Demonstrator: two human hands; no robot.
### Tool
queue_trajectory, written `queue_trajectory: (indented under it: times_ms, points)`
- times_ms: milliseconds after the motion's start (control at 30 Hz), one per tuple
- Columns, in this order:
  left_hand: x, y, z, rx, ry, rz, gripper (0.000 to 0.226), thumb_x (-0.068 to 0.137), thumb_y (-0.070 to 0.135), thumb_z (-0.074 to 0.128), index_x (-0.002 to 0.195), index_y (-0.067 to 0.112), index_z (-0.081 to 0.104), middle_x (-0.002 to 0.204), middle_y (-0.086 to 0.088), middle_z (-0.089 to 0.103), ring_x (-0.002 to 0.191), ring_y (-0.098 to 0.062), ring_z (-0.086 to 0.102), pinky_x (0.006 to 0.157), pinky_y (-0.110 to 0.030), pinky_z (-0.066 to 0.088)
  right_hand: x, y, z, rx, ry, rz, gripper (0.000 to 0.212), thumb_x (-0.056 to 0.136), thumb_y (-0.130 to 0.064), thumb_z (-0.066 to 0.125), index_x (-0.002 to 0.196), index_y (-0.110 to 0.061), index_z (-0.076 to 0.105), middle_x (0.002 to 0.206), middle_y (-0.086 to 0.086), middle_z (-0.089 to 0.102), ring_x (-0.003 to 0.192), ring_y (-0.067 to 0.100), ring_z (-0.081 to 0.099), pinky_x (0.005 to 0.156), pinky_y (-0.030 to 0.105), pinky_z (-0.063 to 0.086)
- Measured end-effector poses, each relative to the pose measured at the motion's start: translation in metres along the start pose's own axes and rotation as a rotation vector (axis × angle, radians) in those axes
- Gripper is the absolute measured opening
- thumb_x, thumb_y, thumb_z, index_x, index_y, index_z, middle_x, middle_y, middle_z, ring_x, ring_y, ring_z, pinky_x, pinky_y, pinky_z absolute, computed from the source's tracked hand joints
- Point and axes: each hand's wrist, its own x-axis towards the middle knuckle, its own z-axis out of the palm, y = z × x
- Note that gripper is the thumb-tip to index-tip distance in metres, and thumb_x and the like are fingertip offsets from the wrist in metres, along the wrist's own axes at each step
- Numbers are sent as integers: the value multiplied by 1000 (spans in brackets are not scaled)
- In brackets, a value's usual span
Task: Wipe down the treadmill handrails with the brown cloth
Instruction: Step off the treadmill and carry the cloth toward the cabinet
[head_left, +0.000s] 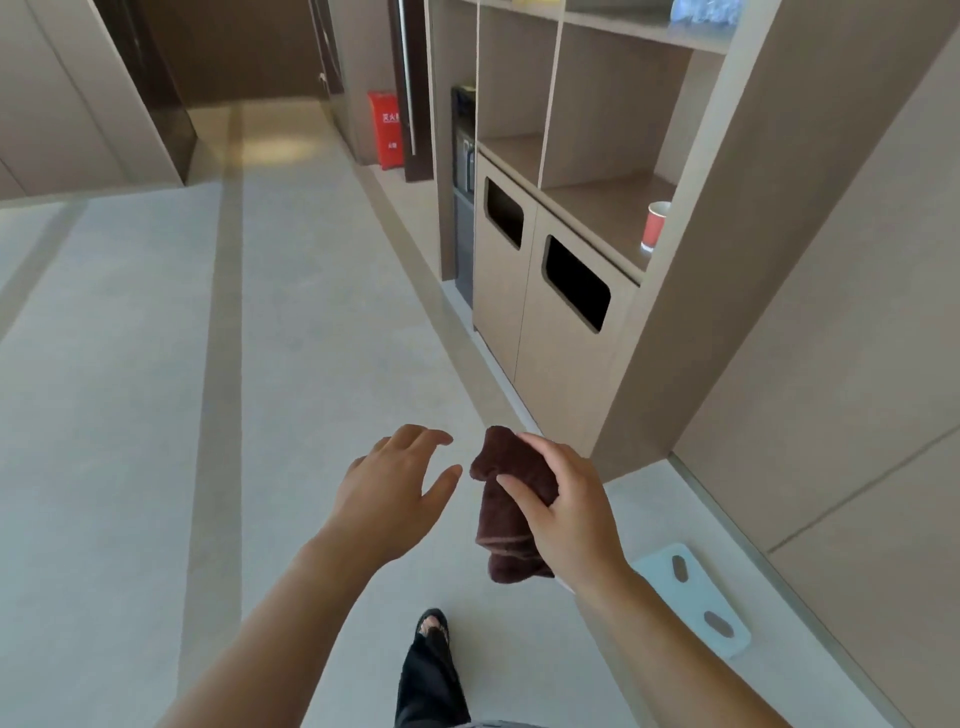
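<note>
A folded dark brown cloth (506, 519) hangs down from my right hand (563, 499), which grips it around its upper part. My left hand (395, 483) is just to the left of the cloth, a small gap away, with fingers spread and nothing in it. Both hands are held out over the pale floor in the lower middle of the view. No treadmill or handrail is in view.
A beige cabinet (561, 332) with two dark slots and open shelves stands on the right, a red paper cup (655, 226) on one shelf. A light blue scale (696, 597) lies on the floor at lower right. A red box (385, 130) stands far back. Pale floor (130, 364) stretches left.
</note>
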Motion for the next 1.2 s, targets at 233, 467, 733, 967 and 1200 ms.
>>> queue_trajectory:
  times_ms: [233,467,733,967,1200]
  points:
    - [218,-36,-27,-8,5,143,40,91,49,38,127,32,46,133,10,48,102,-15,57,91,-34,42,184,20,21,-45,128,62,43,84,-52,57,124,-36,51,116,-17,59,109,9,48,93,24,42]
    - [391,-39,-11,-18,-68,254,41,90,53,38,126,35,45,135,10,48,95,-15,60,91,-37,45,322,69,21,-73,232,166,55,79,-65,46,124,-34,53,118,-14,60,110,10,50,91,21,40]
    - [589,-25,3,-40,-55,316,39,91,51,40,125,33,46,133,9,50,88,-14,61,88,-37,47,509,145,0,-1,353,188,41,82,-46,63,120,-33,55,114,-15,62,109,8,55,96,36,45]
    - [722,-2,6,-61,-85,389,38,92,47,41,125,31,47,130,8,51,89,-16,59,87,-36,46,626,189,-29,-71,467,264,42,80,-54,59,116,-33,56,113,-10,63,107,17,56,93,42,46]
    - [840,22,13,-103,-161,573,36,90,38,48,123,24,51,122,2,55,81,-18,55,75,-34,46,719,228,-52,-254,585,405,45,81,-51,62,120,-29,55,116,-6,61,108,20,54,91,39,46]
